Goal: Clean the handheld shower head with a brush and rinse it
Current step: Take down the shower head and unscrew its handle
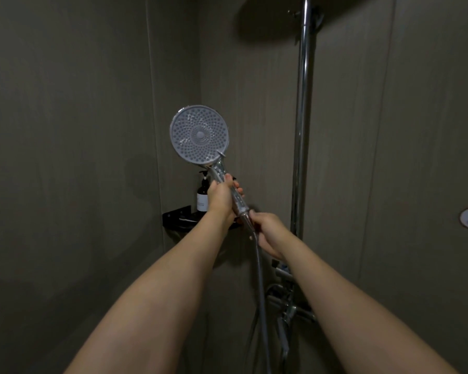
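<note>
Chrome shower head (199,136) handle half hidden by left hand (220,197).

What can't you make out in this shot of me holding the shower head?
All in the head view:
- Brush: none visible; whether one lies on the black corner shelf is unclear, since the left hand covers part of it.
- Pump bottle label: too small and dim to read.
- Faucet valve: partly behind the right forearm.
- Right hand fingers: hidden behind the hand, at the hose connector.
- Water flow from the shower head: none discernible.
</note>
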`<state>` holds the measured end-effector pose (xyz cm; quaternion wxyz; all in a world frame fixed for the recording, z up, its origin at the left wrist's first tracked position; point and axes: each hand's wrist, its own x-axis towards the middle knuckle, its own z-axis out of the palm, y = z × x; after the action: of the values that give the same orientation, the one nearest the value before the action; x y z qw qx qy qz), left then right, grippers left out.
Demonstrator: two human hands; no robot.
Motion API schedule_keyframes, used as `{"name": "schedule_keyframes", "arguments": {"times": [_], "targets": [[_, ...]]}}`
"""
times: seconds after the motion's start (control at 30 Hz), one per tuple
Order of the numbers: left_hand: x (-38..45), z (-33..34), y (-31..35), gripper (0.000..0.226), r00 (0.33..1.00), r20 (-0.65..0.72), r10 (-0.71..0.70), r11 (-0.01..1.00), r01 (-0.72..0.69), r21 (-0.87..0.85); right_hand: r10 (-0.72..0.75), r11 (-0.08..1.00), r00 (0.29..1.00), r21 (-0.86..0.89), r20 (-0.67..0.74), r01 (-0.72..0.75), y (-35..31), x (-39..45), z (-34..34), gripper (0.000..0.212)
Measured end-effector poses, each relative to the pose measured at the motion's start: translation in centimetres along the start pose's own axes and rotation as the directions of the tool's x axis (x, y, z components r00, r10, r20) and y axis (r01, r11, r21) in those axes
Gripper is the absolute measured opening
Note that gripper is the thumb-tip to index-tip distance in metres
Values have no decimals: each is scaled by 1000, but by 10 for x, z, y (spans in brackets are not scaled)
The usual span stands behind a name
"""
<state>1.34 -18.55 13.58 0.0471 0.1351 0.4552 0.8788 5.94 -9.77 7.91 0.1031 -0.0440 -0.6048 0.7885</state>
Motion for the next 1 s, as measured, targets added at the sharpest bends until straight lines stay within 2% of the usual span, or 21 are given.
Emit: {"name": "schedule_keyframes", "arguments": {"times": [0.07, 0.17, 0.27, 0.37, 0.47, 0.53, 0.63, 0.73, 0.83, 0.93, 1.0], "targets": [[0, 0, 0, 20, 1000, -3, -2, 1000, 2, 4, -20, 998, 1000, -57, -23, 19, 1, 1, -2, 25], [1, 2, -1, 19, 1000, -7, -7, 1000, 7, 0, -29, 999, 1000, -31, -2, 29, 0, -3, -3, 21], [1, 2, -2, 19, 1000, -2, -9, 1000, 9, 3, -36, 991, 999, -131, -1, 36, 1, -2, -6, 19], [1, 3, -4, 18, 1000, 4, -13, 1000, 13, -8, -56, 993, 998, -105, -2, 56, 1, -3, -7, 18], [1, 4, -5, 18, 1000, 5, -14, 1000, 14, -1, -95, 967, 995, -239, -20, 88, 5, 0, -7, 14], [1, 5, -5, 18, 1000, -1, -17, 1000, 17, -8, -150, 968, 988, -210, -36, 139, 8, 3, -8, 13], [-1, 7, -4, 18, 1000, -2, -11, 1000, 11, -3, -125, 973, 991, -203, -47, 113, 7, 1, -7, 18], [-2, 8, -4, 18, 1000, 2, -5, 1000, 5, 0, -165, 960, 983, -241, -81, 142, 10, 1, -6, 11], [-2, 8, -5, 19, 1000, 1, -5, 1000, 5, 4, -145, 967, 984, -226, -99, 120, 9, -2, -2, 23], [-2, 7, -5, 18, 1000, 1, -7, 1000, 7, 1, -171, 956, 980, -255, -99, 141, 10, -2, -3, 17], [-2, 6, -5, 19, 1000, 0, -9, 1000, 9, -1, -151, 968, 982, -216, -116, 124, 10, -2, -2, 20]]}}
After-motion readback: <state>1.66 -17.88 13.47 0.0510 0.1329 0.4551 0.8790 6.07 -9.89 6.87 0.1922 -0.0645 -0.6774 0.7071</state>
